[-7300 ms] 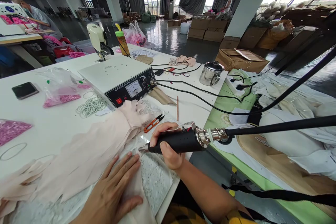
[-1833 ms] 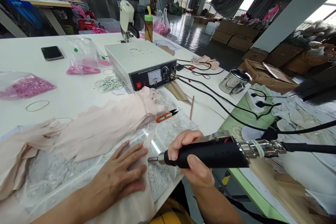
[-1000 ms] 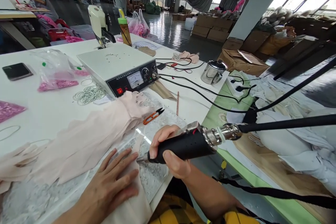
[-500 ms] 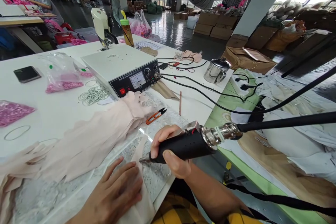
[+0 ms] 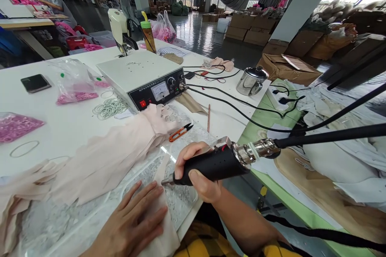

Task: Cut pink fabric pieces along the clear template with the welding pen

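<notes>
My right hand [image 5: 197,172] is wrapped round a black ultrasonic welding gun [image 5: 214,164], its metal tip at the edge of a pale pink fabric piece [image 5: 164,204]. Flat on that fabric, fingers spread, lies my left hand [image 5: 135,215], its fingertips close beside the tip. Both rest over a clear sheet on a marbled board [image 5: 183,204]. A stack of pale pink fabric pieces [image 5: 111,152] lies beyond my left hand. Orange thread snips [image 5: 180,132] are just past the gun. A cable runs from the gun's rear off to the right.
Behind the board stands a control box [image 5: 159,92] with a dial. Around it are a bag of pink bits [image 5: 76,88], pale rubber bands [image 5: 110,107], a phone [image 5: 35,83], a steel mug [image 5: 252,80] and a pencil [image 5: 208,118]. White fabric [image 5: 340,148] covers the green table at right.
The view has shifted slightly, so the scene sits a little to the right. My left hand's fingers lie flatter on the fabric. The gun stays in my right hand at nearly the same spot.
</notes>
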`<move>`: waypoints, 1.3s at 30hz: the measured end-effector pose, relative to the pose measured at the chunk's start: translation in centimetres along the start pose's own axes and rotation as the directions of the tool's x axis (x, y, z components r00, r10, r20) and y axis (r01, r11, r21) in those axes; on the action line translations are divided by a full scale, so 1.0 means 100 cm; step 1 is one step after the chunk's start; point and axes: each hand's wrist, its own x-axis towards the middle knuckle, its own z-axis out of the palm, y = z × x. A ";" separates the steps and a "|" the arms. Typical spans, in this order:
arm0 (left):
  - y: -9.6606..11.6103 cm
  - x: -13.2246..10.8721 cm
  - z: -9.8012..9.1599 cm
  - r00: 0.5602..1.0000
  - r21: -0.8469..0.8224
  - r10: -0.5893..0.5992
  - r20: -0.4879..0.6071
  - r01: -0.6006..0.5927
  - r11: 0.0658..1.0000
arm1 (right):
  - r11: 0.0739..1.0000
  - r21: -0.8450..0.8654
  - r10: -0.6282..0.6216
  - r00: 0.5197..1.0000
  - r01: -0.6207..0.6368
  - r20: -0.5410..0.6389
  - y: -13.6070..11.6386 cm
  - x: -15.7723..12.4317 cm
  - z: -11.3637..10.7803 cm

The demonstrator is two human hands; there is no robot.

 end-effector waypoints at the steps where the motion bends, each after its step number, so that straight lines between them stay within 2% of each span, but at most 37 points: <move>1: 0.000 -0.001 0.000 1.000 0.012 -0.006 0.007 0.006 1.000 | 1.000 0.001 0.006 1.000 -0.006 -0.004 0.000 0.000 0.000; 8: 0.001 -0.003 0.001 1.000 0.057 -0.010 0.006 0.009 0.998 | 0.998 0.024 0.057 0.998 -0.056 -0.039 0.000 -0.003 0.001; 12: 0.003 -0.006 0.002 1.000 0.066 -0.027 0.005 0.027 0.997 | 0.993 0.026 0.120 0.990 -0.118 -0.078 -0.015 -0.009 -0.001; 15: 0.005 -0.007 0.004 0.998 0.062 -0.047 0.033 0.045 0.997 | 0.988 -0.001 0.154 0.987 -0.155 -0.049 -0.030 -0.015 -0.002; 19: 0.008 -0.007 0.008 0.996 0.018 -0.073 -0.047 0.074 0.997 | 0.981 -0.018 0.194 0.981 -0.194 -0.021 -0.039 -0.021 -0.003; 22: 0.009 -0.006 0.011 0.993 0.011 -0.083 -0.083 0.084 0.996 | 0.978 -0.041 0.204 0.979 -0.204 -0.006 -0.039 -0.022 -0.003; 31: 0.009 -0.003 0.010 0.991 0.004 -0.088 -0.098 0.089 0.996 | 0.974 -0.049 0.221 0.975 -0.220 0.021 -0.033 -0.022 -0.004; 34: 0.011 0.001 0.005 0.991 0.018 -0.088 -0.102 0.090 0.996 | 0.978 -0.019 0.206 0.979 -0.206 0.003 -0.030 -0.021 -0.003; 39: 0.011 0.006 -0.009 0.998 0.036 -0.060 -0.036 0.061 0.997 | 0.980 -0.017 0.198 0.980 -0.199 -0.008 -0.031 -0.020 -0.001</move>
